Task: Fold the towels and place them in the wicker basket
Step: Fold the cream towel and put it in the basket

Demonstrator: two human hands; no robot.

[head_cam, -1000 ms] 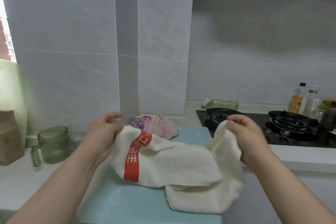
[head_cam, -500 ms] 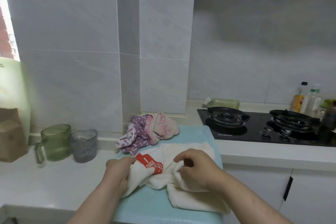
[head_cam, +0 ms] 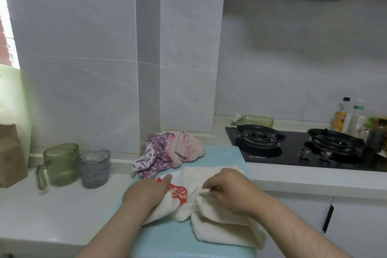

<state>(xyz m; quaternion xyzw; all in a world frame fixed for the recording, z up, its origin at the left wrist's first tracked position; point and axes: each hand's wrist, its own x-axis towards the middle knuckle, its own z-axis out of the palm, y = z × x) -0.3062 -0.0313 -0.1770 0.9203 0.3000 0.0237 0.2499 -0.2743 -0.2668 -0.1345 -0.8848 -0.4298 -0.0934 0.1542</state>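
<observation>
Right hand (head_cam: 228, 191) pinches towel (head_cam: 219, 226), left hand (head_cam: 146, 194) holds it.

A blue mat (head_cam: 167, 239) is laid on the counter (head_cam: 62, 216), reaching its front edge. Left of it, a mug (head_cam: 60, 165) and a cup (head_cam: 94, 169) are set side by side near the back edge; a box (head_cam: 10, 155) is placed farther left.

No legible text, towel (head_cam: 222, 224) print blurred.

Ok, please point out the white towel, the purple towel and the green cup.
white towel (head_cam: 217, 230), head view: its folded lower right part
purple towel (head_cam: 155, 159), head view: its patterned middle
green cup (head_cam: 61, 165), head view: its ribbed side wall
</observation>
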